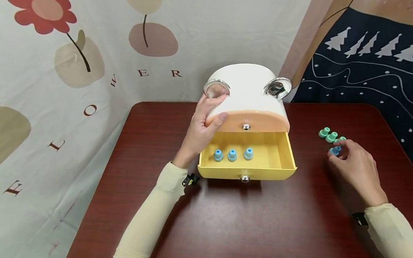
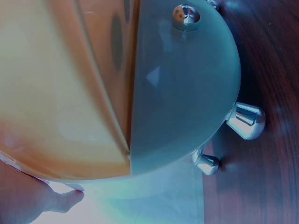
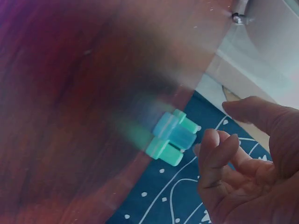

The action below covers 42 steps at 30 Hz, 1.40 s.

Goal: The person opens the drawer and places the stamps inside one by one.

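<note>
My left hand (image 1: 199, 134) grips the left side of a small white drawer cabinet (image 1: 248, 78), thumb on its peach upper front and fingers up by a silver ring. Below, the yellow drawer (image 1: 207, 172) is pulled out, with three blue stepped pegs (image 1: 232, 155) standing in a row inside. Over to the right, my right hand (image 1: 360, 170) is at another blue peg (image 1: 335, 150), beside several green pegs (image 1: 331, 137) on the table. In the right wrist view, its thumb and fingertips are apart, short of the blue peg (image 3: 175, 130).
The dark red wooden table (image 1: 243, 232) carries everything. Two silver rings (image 1: 278, 88) stick up from the cabinet top, and a round silver knob (image 1: 244, 178) sits on the drawer front. A printed white cloth (image 1: 87, 138) and a navy tree-patterned cloth (image 1: 366, 83) hang behind.
</note>
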Tool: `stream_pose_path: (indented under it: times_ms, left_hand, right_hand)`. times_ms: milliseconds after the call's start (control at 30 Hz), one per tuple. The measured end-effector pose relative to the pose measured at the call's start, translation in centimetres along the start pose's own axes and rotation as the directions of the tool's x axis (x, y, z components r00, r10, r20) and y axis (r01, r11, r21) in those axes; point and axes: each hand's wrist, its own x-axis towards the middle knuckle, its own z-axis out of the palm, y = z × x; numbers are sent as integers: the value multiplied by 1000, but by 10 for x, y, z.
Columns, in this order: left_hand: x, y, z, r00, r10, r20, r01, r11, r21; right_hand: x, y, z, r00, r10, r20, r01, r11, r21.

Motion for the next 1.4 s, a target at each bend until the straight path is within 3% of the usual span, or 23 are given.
stream_pose_path:
  times_ms: [267,567,867,1067,1367,1400]
  left_hand:
    - [2,38,-3,1000,-12,9,12,1000,-16]
    - [2,-4,-1,1000,28,3,-28,999,-16]
    - [-1,-6,-2,999,45,7,-45,998,40]
    - [1,-4,0,999,47,5,-47,999,11]
    - [1,1,0,1000,25,-1,-25,1000,-2]
    - [0,-5,0,1000,23,0,-23,1000,5]
  right_hand:
    - [2,13,-4,1000,16,13,-16,1000,-12]
    - [7,18,-2,1000,22,17,-22,1000,-13]
    - [6,18,0,998,22,62,-23,1000,3]
    - [-2,10,-1,999,-1,48,0,1000,21]
    - [-10,-28,-11,999,-40,32,32,975,222]
    - [-11,-33,-12,999,-48,22,41,968,249]
